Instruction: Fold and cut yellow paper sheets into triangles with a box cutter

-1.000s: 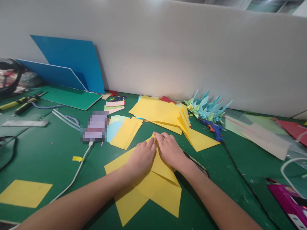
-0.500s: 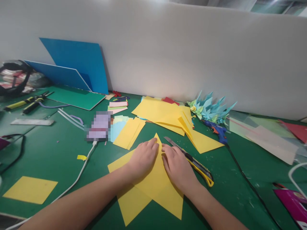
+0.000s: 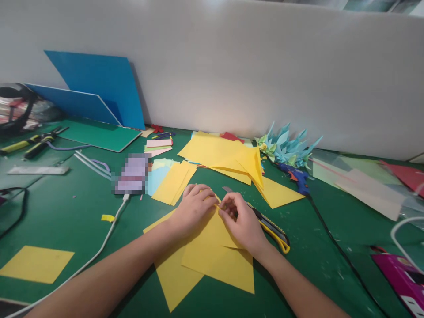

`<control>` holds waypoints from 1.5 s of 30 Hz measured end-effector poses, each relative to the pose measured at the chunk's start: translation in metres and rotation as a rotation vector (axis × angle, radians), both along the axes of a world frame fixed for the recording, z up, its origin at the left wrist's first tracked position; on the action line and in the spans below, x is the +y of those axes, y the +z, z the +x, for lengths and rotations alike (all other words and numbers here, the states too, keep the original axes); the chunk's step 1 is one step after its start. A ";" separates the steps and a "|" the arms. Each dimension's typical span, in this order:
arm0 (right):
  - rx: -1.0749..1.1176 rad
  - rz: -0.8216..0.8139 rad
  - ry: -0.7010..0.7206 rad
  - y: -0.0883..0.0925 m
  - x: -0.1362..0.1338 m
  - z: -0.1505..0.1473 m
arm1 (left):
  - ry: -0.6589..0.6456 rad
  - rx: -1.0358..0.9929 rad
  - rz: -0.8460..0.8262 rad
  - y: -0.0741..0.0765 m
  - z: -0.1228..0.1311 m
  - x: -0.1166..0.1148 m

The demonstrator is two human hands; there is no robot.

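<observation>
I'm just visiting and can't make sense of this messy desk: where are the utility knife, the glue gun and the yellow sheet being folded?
utility knife (image 3: 273, 230): head view, on its yellow-and-black handle.
glue gun (image 3: 300, 181): head view, on its blue body.
yellow paper sheet (image 3: 218, 265): head view, on its bare lower part.

A paper-craft workshop is shown: a green worktop (image 3: 66, 212) is strewn with paper stacks (image 3: 215, 154) beyond the fingers (image 3: 198, 196), a knife (image 3: 270, 225) just right of them, a glue gun (image 3: 297, 177) and folded flowers (image 3: 286, 149) farther right.
</observation>
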State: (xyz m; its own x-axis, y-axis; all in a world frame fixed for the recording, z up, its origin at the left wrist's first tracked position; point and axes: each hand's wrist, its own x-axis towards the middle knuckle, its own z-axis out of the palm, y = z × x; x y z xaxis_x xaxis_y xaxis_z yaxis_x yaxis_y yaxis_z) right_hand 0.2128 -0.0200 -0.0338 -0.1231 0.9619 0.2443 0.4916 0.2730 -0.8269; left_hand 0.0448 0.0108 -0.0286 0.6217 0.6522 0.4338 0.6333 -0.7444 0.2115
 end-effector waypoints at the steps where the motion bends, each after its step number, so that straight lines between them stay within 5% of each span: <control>1: 0.048 -0.028 0.011 0.000 0.000 -0.001 | 0.002 -0.008 0.005 0.001 -0.001 0.000; 10: 0.047 -0.085 0.075 0.004 0.002 0.000 | 0.049 0.018 -0.051 0.008 0.001 -0.008; 15: 0.089 -0.025 -0.024 0.007 0.001 0.001 | 0.239 -0.426 -0.187 0.011 0.003 -0.003; 18: 0.102 -0.011 -0.101 0.008 0.002 0.005 | 0.324 -0.809 -0.576 0.014 0.001 0.002; 21: 0.097 -0.011 -0.123 0.008 0.002 0.007 | 0.230 -0.916 -1.089 0.021 0.002 -0.001; 26: 0.154 -0.103 -0.064 0.006 0.003 0.007 | 0.116 -0.966 -1.371 0.026 0.005 -0.010; 35: 0.309 -0.209 0.118 0.004 0.003 0.005 | 0.135 -0.962 -1.506 0.029 0.001 -0.009; 45: 0.248 -0.214 0.198 0.011 -0.001 0.000 | 0.290 -1.007 -1.390 0.022 0.005 -0.010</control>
